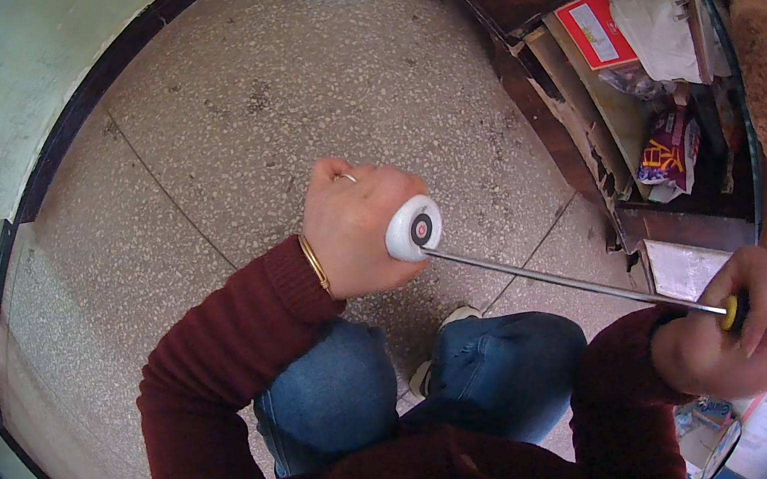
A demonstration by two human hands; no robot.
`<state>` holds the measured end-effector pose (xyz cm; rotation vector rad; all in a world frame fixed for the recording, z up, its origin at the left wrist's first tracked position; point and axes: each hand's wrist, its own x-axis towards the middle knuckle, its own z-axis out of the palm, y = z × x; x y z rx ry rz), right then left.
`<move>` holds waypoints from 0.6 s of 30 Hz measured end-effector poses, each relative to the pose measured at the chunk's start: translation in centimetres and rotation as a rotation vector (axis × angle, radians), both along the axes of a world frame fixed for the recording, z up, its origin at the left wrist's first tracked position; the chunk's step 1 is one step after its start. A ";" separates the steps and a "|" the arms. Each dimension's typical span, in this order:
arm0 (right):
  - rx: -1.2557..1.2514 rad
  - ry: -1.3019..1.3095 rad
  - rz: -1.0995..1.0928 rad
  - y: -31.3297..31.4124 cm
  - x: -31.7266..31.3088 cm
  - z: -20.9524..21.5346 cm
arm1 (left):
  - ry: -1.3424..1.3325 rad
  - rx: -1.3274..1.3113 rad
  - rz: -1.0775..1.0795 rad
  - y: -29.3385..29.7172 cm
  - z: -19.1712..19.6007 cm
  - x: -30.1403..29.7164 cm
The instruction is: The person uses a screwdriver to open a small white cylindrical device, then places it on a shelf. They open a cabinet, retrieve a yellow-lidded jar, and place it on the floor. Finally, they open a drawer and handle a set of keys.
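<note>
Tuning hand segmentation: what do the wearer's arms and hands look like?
Both hands ungloved. Left hand: thin ring, gold-coloured bracelet at the wrist. Right hand: no bracelet visible. Long dark-maroon knit sleeves, ribbed left cuff.

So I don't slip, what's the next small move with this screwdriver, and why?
I'd probably firm up your left hand's hold on the white wheel. I see no other support for it, and the screwdriver in your right hand has its tip near the lower edge of the black hub.
</note>
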<state>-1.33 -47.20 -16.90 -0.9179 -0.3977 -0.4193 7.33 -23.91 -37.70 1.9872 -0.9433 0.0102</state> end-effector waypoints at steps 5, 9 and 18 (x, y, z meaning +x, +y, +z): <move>-0.041 -0.237 0.537 -1.2 1.2 0.3 | 0.115 0.003 -0.220 0.1 -0.2 -0.2; 0.039 -0.448 1.133 -1.4 3.8 0.5 | 0.200 0.036 -0.434 -0.3 -0.5 -0.7; 0.227 -0.401 1.106 -0.9 4.8 -0.7 | 0.319 0.072 -0.419 -0.7 -0.7 -1.0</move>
